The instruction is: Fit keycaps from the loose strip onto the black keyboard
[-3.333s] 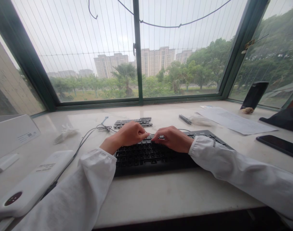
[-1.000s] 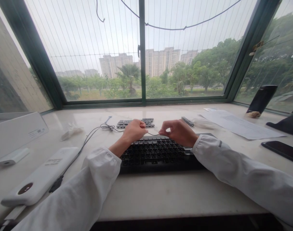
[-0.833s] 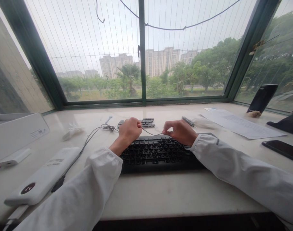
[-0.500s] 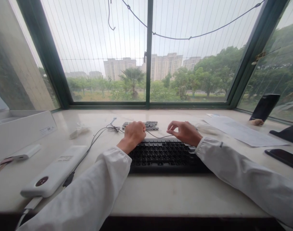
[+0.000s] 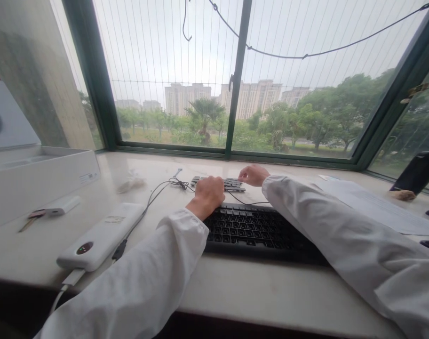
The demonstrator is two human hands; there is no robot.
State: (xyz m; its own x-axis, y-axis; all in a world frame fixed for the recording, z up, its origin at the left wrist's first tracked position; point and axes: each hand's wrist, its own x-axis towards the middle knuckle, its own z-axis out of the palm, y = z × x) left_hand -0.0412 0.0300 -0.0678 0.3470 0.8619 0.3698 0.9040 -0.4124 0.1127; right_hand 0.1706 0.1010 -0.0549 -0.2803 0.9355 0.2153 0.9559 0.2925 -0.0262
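Note:
A black keyboard lies on the pale sill in front of me. My left hand is closed in a fist at the keyboard's back edge, and what is inside it is hidden. Just behind it a thin dark cable runs off to the left. My right hand reaches further back, its fingers curled in a pinch over the right end of a small group of loose black keycaps. I cannot make out what the pinch holds. Both arms are in white sleeves.
A white power bank with a plugged cable lies at the left, beside a small white device and an open white box. Sheets of paper and a propped dark phone are at the right. Window glass closes off the back.
Both hands lifted off the keyboard's keys. My right hand moved back and left to the loose keycaps; my left fist stayed at the back edge. The view swung left.

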